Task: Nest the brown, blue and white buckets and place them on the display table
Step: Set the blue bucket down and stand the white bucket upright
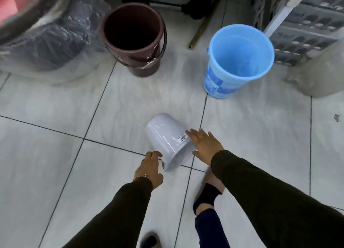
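Observation:
A white bucket (167,137) lies tipped on the tiled floor, its base pointing away and its mouth toward me. My left hand (149,168) curls on its rim at the near left. My right hand (204,144) is spread flat beside the bucket's right side, fingers apart, touching or nearly touching it. A brown bucket (133,37) with a dark wire handle stands upright at the back left. At the back right a light blue bucket (239,59) with a printed label stands upright. Both look empty.
Clear plastic bags (50,42) of dark goods lie at the back left. A wooden pole (202,27) rests on the floor between the far buckets. Grey plastic crates (305,24) and a pale sack (320,72) stand at the right. My feet (206,195) are below my hands.

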